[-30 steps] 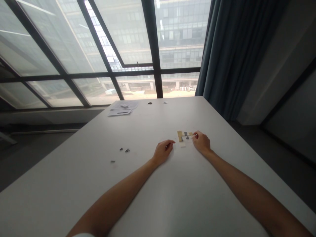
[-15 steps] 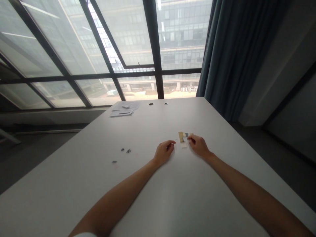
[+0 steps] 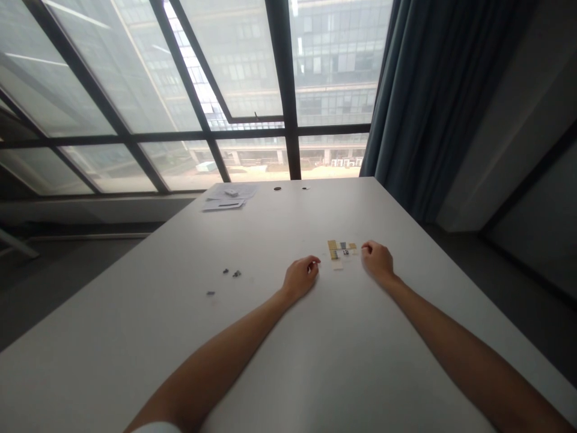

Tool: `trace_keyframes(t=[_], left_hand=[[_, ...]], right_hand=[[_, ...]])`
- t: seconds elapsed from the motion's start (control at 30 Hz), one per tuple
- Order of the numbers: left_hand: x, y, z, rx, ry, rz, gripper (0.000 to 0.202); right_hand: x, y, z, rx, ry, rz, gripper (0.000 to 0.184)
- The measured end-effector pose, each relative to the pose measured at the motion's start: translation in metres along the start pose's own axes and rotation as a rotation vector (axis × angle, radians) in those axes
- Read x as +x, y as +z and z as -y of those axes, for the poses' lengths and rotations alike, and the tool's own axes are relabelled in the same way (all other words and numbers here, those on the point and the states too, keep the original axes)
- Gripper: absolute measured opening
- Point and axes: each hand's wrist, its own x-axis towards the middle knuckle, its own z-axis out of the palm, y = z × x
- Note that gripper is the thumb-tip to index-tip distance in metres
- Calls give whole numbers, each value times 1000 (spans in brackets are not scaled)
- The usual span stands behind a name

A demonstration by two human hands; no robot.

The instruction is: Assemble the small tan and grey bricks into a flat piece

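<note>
The left hand and right hand are flanking flat yellow-and-grey pieces, likely for easy reach; grips are looking narrow, contents unclear.

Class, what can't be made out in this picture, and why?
Head view: inside the left grip and right grip, hidden by their curl.
Head view: any markings on the yellow pieces, too small.
Head view: exact shape of the dark parts, too small.
Head view: any writing on the papers, blurred.
Head view: rest of the white sleeve, cut off by the bottom edge.
</note>
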Motion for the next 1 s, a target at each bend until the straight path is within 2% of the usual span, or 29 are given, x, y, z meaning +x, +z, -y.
trace_keyframes(t=[0.2, 0.53, 1.0], left_hand=[[0, 0, -1, -7, 0, 7, 28], [0, 0, 0, 1, 0, 21, 28], [0, -3, -5, 23, -10, 44, 27]], right_hand=[[6, 3, -7, -128, -3, 127, 25], [3, 0, -3, -150, -76, 142, 27], [0, -1, -2, -130, -89, 135, 27]])
